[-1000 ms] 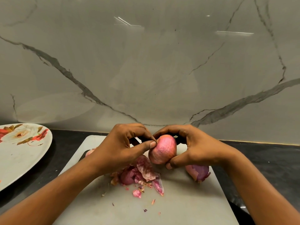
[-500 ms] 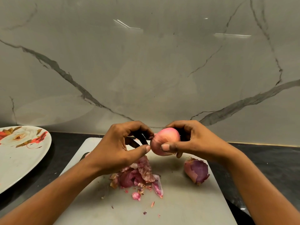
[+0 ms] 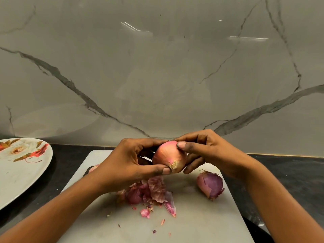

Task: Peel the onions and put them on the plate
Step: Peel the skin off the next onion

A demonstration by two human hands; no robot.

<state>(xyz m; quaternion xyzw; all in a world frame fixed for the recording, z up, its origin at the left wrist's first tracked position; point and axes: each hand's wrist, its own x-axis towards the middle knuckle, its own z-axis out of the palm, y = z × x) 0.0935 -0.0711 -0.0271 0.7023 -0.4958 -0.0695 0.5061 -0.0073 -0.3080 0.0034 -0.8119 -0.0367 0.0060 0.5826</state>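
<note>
Onion (image 3: 169,157), unpeeled, clasped by left hand (image 3: 129,163) and right hand (image 3: 206,151); second onion (image 3: 210,185) awaits lower right; plate (image 3: 15,176) bare.

Two bare forearms, entering from the lower corners. No sleeves, cuffs, gloves, rings, watch or bands anywhere in view (arms uncovered right to the frame's edge). Left hand (image 3: 129,160) and right hand (image 3: 210,151) likewise bare. Short, trimmed fingernails, unpainted, plainest on the thumbs.

Black counter (image 3: 287,174) under white cutting board (image 3: 201,223) and floral plate (image 3: 21,174)
</note>
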